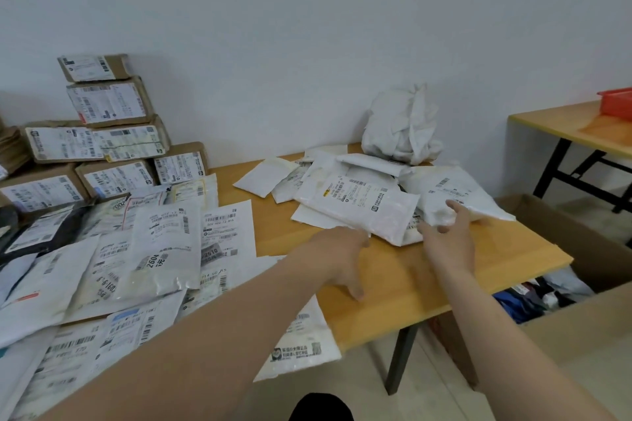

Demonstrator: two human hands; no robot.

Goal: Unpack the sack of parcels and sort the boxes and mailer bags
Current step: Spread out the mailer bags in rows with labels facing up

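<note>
**Q:** White plastic: the unsorted mailer bags [359, 205] lie heaped mid-worktop [496, 260], before the crumpled sack [400, 126]. Which step?

**A:** Sorting. The right hand [448, 232] pinches the rightmost mailer bag [458, 191], thumb on top. The left hand [342, 256] hangs loose-fingered at the heap's edge, holding nothing. Next, probably — lift clear, carry left to the spread-out mailers [154, 243] beside the stacked boxes [113, 133].

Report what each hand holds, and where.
The right hand pinches the rightmost mailer bag by its near edge. The left hand touches the near corner of the labelled mailer bag; grip cannot be told.
</note>
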